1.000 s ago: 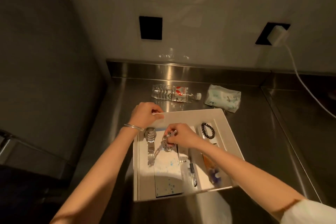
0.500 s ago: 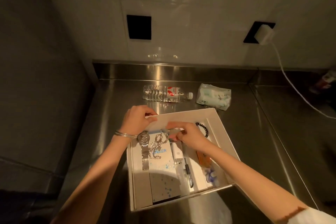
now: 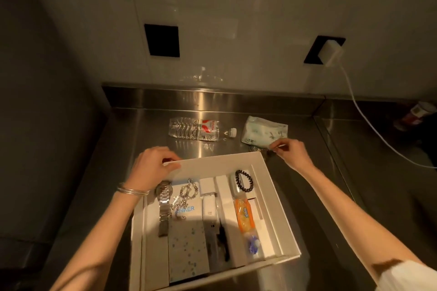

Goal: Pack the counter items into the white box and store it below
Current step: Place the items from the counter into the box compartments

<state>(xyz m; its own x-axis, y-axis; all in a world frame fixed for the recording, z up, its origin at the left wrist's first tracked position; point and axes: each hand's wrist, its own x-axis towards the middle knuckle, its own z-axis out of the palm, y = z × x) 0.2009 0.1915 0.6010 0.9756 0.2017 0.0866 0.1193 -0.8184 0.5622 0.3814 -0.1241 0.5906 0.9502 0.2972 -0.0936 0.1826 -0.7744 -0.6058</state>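
While the white box (image 3: 212,164) sits part-filled on the counter (image 3: 142,130) | left hand (image 3: 153,165) grips its far rim | right hand (image 3: 292,152) at small metal item (image 3: 257,148), hold unclear | bottle (image 3: 196,129), tissue pack (image 3: 264,130) outstanding | storage pending.

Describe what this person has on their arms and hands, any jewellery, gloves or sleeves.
Both forearms are bare and there are no gloves. The left hand has thin silver bangles at its wrist. The right hand has nothing on its wrist; a white sleeve begins higher up that arm. No rings can be made out.
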